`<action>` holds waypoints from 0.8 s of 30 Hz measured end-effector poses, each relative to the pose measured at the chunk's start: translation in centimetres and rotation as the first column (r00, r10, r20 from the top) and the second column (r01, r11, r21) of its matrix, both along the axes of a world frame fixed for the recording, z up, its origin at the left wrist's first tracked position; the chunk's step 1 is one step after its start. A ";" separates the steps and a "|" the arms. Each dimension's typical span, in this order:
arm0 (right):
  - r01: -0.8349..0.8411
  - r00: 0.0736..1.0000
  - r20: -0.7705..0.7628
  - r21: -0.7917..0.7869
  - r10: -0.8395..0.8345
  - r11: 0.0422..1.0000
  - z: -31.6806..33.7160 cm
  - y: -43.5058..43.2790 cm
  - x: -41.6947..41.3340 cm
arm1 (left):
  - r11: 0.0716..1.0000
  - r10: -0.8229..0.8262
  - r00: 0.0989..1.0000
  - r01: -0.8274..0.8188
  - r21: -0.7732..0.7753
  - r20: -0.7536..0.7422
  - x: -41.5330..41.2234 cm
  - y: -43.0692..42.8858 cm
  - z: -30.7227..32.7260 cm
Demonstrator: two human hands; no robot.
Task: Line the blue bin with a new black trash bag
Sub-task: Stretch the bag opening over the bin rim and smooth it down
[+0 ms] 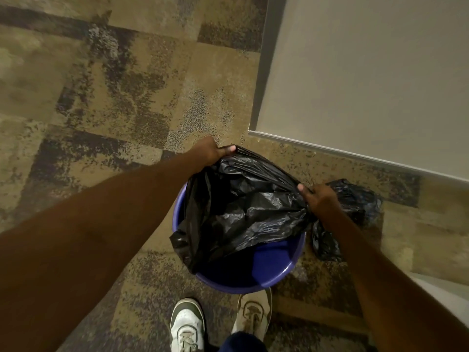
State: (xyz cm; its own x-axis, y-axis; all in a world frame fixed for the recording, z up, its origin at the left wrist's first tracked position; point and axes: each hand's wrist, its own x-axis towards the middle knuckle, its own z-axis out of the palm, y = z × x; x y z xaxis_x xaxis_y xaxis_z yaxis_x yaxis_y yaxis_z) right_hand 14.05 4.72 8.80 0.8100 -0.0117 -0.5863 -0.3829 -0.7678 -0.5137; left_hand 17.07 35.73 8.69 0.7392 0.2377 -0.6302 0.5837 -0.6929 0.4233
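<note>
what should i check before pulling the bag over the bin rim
1. Left hand grip on bag edge: ok.
2. Right hand grip on opposite edge: ok.
3. Bag over bin: ok.
4. Bag mouth spread open: not ok, still bunched.
5. Near rim covered: not ok, bare blue shows.
6. Bag reaches bin bottom: cannot tell.

Thin black plastic trash bag point(243, 204), crinkled and glossy with soft highlights. Smooth, shiny blue plastic bin point(274, 265). Rough, matt, mottled carpet point(101, 97). Flat matt pale wall point(368, 72). White shoes point(187, 323) with a smooth, slightly scuffed finish.
</note>
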 end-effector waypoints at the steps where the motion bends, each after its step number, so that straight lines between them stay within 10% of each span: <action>1: 0.018 0.999 0.033 0.000 -0.018 1.000 -0.1 -0.4 -0.8 | 1.000 0.009 1.000 -0.009 -0.010 -0.008 -0.2 0.3 0.0; 8: 0.471 0.876 0.126 -0.021 -0.465 0.882 2.0 -0.5 -4.7 | 0.967 0.176 0.983 -0.183 -0.177 -0.058 -0.9 0.8 0.8; 12: 0.648 0.762 -0.042 0.084 -0.647 0.757 3.8 1.5 -7.3 | 0.959 0.069 0.975 -0.124 0.254 0.212 -3.1 -0.3 2.5; 18: 0.495 0.839 -0.111 -0.246 -0.532 0.833 3.8 4.4 -8.7 | 0.855 0.190 0.960 -0.264 0.446 0.204 -8.2 -2.0 2.8; 24: 0.530 0.848 0.072 -0.124 -0.526 0.839 4.8 3.9 -9.2 | 0.923 0.292 0.919 -0.343 0.173 0.266 -8.9 0.0 2.1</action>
